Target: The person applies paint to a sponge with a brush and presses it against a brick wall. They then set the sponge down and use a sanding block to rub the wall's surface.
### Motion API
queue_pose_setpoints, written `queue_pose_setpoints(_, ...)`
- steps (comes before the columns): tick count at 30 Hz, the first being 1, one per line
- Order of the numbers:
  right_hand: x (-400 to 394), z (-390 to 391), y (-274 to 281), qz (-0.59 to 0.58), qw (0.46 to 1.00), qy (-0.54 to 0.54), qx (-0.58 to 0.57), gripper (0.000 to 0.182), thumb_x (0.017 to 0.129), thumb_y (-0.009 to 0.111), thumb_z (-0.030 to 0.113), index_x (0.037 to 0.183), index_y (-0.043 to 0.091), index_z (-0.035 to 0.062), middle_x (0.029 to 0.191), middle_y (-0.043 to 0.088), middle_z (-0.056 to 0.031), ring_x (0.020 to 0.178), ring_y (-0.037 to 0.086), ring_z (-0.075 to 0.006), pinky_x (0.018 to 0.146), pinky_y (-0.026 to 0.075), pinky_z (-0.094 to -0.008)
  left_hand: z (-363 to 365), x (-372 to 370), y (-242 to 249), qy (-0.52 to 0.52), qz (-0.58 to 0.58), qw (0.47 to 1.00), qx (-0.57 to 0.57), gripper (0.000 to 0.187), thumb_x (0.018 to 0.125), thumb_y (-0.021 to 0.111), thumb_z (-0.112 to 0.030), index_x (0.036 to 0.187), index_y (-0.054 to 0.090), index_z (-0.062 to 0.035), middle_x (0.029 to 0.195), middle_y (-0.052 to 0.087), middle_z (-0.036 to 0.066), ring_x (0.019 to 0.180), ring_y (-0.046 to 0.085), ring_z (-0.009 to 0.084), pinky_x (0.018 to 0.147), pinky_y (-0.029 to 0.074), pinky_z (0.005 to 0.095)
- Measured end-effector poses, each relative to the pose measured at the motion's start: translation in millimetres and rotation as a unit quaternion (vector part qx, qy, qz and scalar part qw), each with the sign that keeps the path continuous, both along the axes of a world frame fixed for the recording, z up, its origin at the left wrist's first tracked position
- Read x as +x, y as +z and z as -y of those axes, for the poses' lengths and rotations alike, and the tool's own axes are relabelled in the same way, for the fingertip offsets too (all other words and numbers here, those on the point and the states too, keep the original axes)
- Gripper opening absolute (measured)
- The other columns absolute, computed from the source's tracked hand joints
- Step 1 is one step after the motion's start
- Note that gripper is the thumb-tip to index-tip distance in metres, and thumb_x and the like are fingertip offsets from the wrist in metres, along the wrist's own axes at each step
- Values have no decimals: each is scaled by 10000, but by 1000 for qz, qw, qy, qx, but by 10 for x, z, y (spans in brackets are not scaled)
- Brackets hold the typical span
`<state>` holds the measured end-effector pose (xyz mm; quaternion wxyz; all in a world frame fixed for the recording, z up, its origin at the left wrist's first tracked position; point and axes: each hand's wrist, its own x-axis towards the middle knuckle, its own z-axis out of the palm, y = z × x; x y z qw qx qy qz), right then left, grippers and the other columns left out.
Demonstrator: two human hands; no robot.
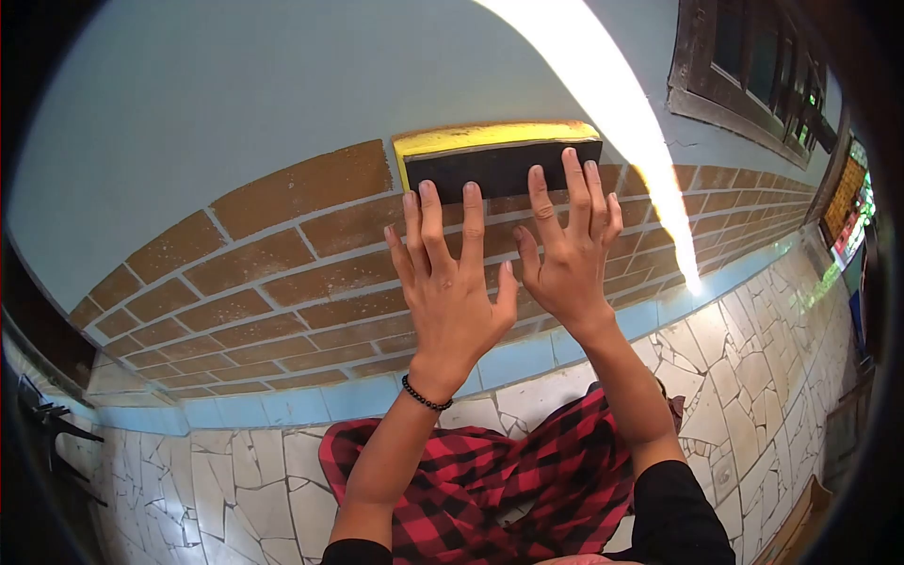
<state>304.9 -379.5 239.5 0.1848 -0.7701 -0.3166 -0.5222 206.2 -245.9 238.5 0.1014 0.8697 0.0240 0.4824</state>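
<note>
Against the wall sits a flat rectangular block with a yellow edge (499, 135) and a black face (494, 168); its exact kind I cannot make out. My left hand (444, 292) is open, its fingers spread, with fingertips at the lower edge of the black face. My right hand (570, 252) is open too, its fingertips lying over the block's right part. Neither hand wraps around the block. Brown brick shapes (299, 188) with pale lines cover the lower wall beside and below it. What lies behind the block is hidden.
The upper wall (235, 94) is plain grey-blue, crossed by a bright sunlight strip (612, 75). Light blue tiles (292, 407) run along the wall's foot above a broken-stone floor (235, 490). A dark-framed window (753, 71) is at upper right. Red-and-black checked cloth (490, 490) covers my legs.
</note>
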Motion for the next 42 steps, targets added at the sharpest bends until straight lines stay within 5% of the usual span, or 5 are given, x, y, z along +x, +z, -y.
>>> queue_pose_setpoints(8,3,1,-64,-37,999,29,2,757,925,703,381,1625,418,348,1751,208,-147,1607,169,-380,1167,121,-743,157,15,106,14,-16,999,26,955,809,684,-240,1645,283,-13,1719,163,225,1607,103,438,1251,130,687)
queue_pose_setpoints(17,53,3,-62,-50,997,51,19,743,937,698,428,1619,404,408,1767,178,-84,1621,140,-339,1174,91,-769,81,136,15,71,-8,995,72,856,819,700,-288,1627,420,-255,1751,159,172,1623,90,400,1251,82,702)
queue_pose_setpoints(42,257,-138,-65,-58,997,47,12,767,920,706,451,1622,403,387,1767,159,-116,1628,106,-364,1138,95,-809,27,316,36,92,-20,993,75,895,783,665,-211,1639,404,-249,1752,153,170,1622,78,411,1235,71,734)
